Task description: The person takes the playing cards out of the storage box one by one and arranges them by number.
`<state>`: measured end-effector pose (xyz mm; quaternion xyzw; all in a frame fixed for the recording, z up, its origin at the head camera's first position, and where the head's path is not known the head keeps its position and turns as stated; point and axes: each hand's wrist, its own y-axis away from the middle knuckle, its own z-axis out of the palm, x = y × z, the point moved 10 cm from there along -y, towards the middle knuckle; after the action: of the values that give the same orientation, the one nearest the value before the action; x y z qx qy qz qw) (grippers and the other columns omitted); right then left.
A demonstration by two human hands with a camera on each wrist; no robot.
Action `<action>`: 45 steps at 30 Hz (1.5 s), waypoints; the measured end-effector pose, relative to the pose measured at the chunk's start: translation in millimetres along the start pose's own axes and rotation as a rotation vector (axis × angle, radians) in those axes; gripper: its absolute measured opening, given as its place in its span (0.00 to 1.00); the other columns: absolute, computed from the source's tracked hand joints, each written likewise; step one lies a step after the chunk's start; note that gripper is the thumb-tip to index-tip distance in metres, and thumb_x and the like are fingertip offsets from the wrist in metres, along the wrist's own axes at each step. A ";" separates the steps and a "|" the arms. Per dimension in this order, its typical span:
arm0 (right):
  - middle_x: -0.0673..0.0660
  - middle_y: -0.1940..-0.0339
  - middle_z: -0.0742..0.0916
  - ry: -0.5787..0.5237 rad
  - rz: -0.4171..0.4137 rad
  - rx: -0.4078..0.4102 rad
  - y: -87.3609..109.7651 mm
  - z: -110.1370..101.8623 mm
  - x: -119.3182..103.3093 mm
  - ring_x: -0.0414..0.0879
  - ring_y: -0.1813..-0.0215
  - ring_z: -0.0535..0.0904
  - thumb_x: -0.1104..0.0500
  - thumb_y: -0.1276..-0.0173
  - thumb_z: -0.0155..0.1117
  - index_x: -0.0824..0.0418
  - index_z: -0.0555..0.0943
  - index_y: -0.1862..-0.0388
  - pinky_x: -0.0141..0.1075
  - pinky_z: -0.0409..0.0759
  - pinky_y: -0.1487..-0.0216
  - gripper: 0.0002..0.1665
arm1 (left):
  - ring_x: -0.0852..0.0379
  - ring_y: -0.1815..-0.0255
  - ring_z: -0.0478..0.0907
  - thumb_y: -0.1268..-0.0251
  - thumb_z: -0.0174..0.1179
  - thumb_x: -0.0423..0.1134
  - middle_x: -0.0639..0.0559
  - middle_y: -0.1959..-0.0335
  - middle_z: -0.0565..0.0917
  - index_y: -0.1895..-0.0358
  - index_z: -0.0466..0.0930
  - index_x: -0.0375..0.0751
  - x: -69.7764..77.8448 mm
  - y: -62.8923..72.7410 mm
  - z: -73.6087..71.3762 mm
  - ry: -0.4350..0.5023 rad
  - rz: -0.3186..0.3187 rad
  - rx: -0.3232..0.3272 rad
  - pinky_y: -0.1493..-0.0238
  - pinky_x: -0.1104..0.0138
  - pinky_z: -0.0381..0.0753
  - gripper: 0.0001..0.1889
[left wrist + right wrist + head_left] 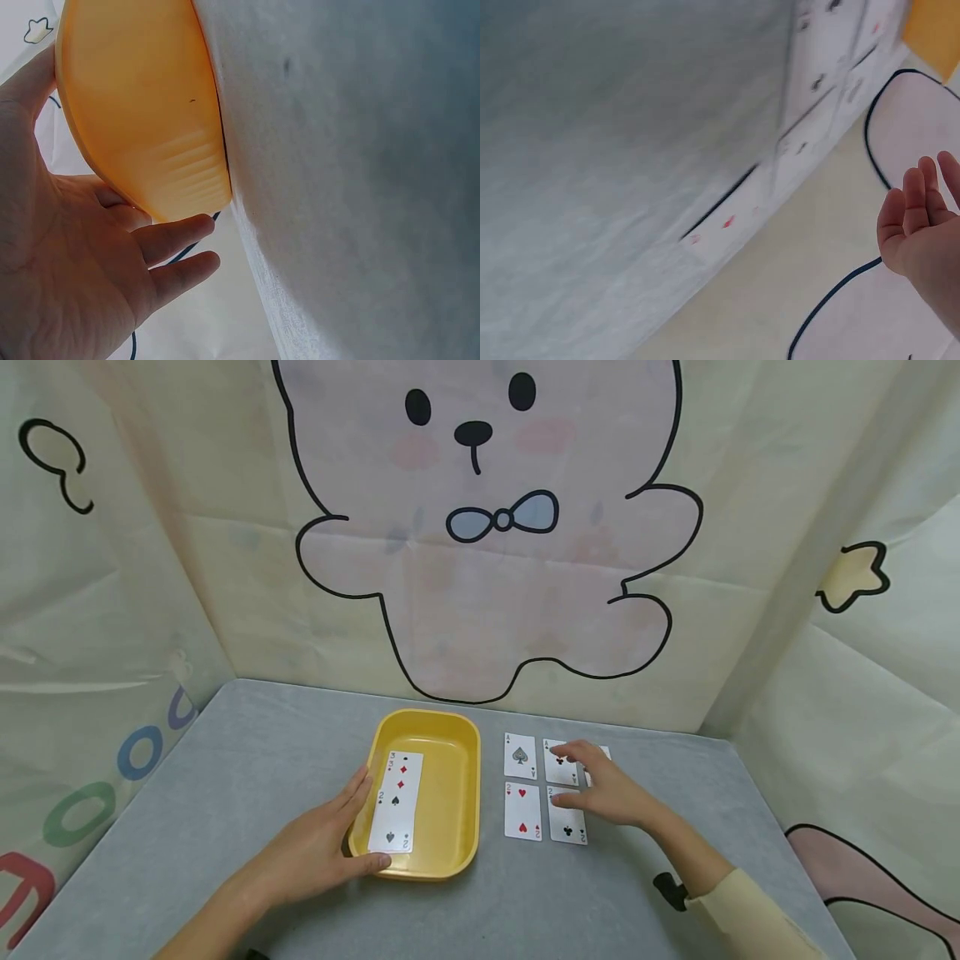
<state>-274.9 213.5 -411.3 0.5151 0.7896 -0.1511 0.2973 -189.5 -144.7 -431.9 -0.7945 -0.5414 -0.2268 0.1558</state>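
Observation:
My left hand (322, 843) rests against the near left corner of a yellow tray (456, 777), fingers along its left side and thumb at the front rim. The left wrist view shows these fingers mostly straight against the tray's outer wall (142, 97). Inside lie a three of diamonds (405, 767) and an overlapping two of spades (393, 822). Over the playing cards at right hovers my right hand (611, 789), thumb and fingers apart, holding nothing. Beneath it are an ace of clubs (555, 771) and a two of clubs (567, 828), both partly covered.
An ace of spades (520, 756) and a two of hearts (522, 812) form the column nearest the tray. Another card (605, 752) shows only partly behind the right hand. A grey cloth (517, 910) covers the table, with printed curtains (480, 610) behind and at both sides.

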 end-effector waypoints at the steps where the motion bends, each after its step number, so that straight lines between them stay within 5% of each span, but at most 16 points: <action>1: 0.59 0.28 0.75 -0.013 -0.001 -0.003 -2.0 0.8 -5.0 0.64 0.30 0.70 0.51 0.36 0.77 0.60 0.72 0.25 0.65 0.71 0.33 0.43 | 0.39 0.26 0.71 0.40 0.66 0.73 0.47 0.13 0.51 0.14 0.50 0.40 -0.3 -0.3 0.3 0.000 -0.001 -0.002 0.35 0.44 0.76 0.60; 19: 0.52 0.27 0.74 -0.139 -0.096 -0.014 -35.0 31.9 -82.1 0.61 0.32 0.71 0.50 0.32 0.76 0.53 0.73 0.23 0.62 0.76 0.35 0.40 | 0.38 0.27 0.72 0.40 0.66 0.73 0.47 0.14 0.51 0.14 0.50 0.42 -1.3 0.1 1.7 0.002 0.008 0.004 0.36 0.44 0.77 0.60; 35: 0.50 0.30 0.77 -0.091 -0.228 -0.042 -51.4 93.5 -146.2 0.48 0.29 0.72 0.50 0.35 0.78 0.53 0.76 0.28 0.52 0.71 0.27 0.38 | 0.39 0.29 0.74 0.39 0.65 0.73 0.46 0.14 0.52 0.15 0.51 0.40 0.1 0.4 0.2 -0.015 0.038 0.008 0.38 0.44 0.79 0.59; 45: 0.52 0.28 0.76 -0.136 -0.155 -0.150 -64.9 130.6 -152.6 0.54 0.29 0.72 0.47 0.34 0.78 0.56 0.72 0.24 0.46 0.72 0.28 0.43 | 0.40 0.28 0.74 0.38 0.66 0.72 0.47 0.14 0.52 0.15 0.52 0.40 0.7 0.3 1.1 -0.016 0.045 0.013 0.37 0.45 0.78 0.58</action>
<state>-247.9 4.4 -421.8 0.4174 0.8142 -0.1488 0.3751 -188.7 -143.7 -432.5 -0.8072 -0.5262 -0.2132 0.1618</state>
